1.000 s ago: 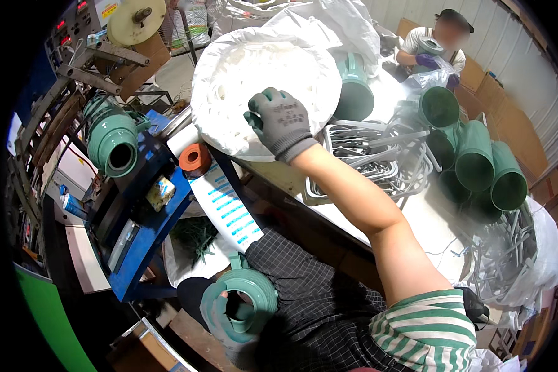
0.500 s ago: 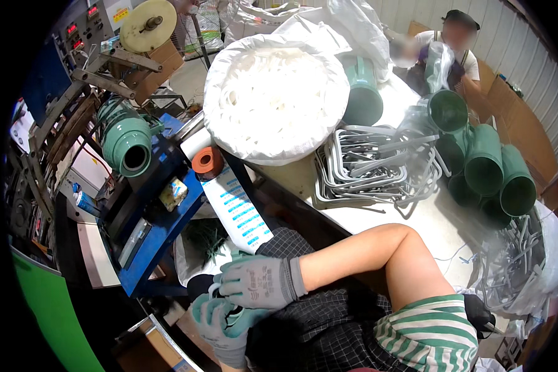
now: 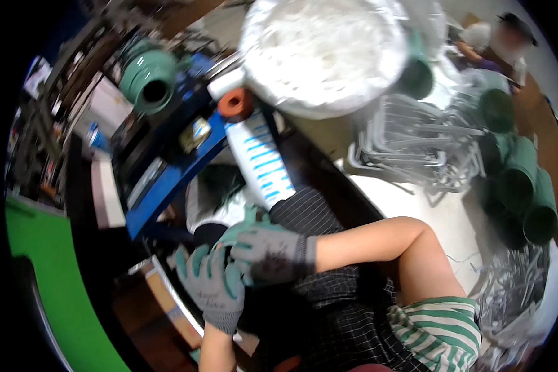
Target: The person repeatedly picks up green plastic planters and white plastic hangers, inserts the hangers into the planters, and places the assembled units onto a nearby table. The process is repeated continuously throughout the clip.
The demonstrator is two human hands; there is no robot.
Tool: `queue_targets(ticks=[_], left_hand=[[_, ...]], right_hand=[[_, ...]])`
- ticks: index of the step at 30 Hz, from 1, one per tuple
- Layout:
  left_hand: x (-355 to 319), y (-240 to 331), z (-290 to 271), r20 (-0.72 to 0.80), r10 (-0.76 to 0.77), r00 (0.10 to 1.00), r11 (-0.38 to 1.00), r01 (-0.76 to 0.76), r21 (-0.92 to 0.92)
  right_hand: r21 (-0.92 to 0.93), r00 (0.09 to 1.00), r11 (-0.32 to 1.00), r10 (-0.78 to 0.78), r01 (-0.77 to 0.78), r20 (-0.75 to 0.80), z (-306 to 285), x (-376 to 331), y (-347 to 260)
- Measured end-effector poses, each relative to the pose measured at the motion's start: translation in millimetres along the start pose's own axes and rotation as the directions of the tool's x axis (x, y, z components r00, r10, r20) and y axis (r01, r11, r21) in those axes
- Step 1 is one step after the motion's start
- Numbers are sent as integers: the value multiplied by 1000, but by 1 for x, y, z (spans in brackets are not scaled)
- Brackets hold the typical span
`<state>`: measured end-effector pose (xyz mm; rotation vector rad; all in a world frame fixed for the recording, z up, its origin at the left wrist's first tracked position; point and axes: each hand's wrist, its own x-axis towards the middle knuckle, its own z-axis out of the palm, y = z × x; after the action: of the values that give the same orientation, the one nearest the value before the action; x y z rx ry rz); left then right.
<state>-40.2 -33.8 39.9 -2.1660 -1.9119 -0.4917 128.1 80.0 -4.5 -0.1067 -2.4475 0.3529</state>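
Largest of all, we see the white worktable point(image 3: 409, 204) running along the person's right. On it stands a big white sack point(image 3: 316, 106), full of small white pieces point(image 3: 332, 53). Next comes the lap in dark checked cloth point(image 3: 335, 310), and beyond it on the table, a heap of bent grey handles point(image 3: 415, 139).

We follow the right arm point(image 3: 372, 247) from a green-and-white striped sleeve point(image 3: 437, 325): the elbow is sharply bent and held out to the side, and the forearm comes back leftward, almost level, over the lap. The left forearm point(image 3: 217, 353) rises nearly straight from the lower edge, its wrist in line with the hand. At the lap's left side, where the two hands meet, we find a green vessel point(image 3: 245, 226), mostly hidden under them.

The gloved left hand point(image 3: 214, 288) has its back toward us, fingers pointing away, bent and slightly parted. The gloved right hand point(image 3: 270, 253) lies back up across the vessel, its fingers curled leftward and overlapping the left hand's fingers. We cannot tell whether either hand grips anything, since blur and overlap hide the palms.

Smallest, beyond both hands, is an orange-brown roll point(image 3: 234, 104).
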Motion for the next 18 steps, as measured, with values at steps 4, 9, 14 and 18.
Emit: queue_targets(ticks=[4,9,14,18], left_hand=[[14,-3,-12,63,-19,998,994,25,-108],[50,-9,-28,162,121,979,990,-130,49],[48,-18,-13,291,187,938,982,-168,-90],[47,-12,-12,251,137,958,990,-132,-39]], right_hand=[[70,998,997,39,-42,54,-13,1,-5],[-89,999,996,17,-13,44,1,-12,-10],[-65,986,998,1,10,167,-4,-14,-7],[151,990,986,52,-71,128,-16,-14,1]])
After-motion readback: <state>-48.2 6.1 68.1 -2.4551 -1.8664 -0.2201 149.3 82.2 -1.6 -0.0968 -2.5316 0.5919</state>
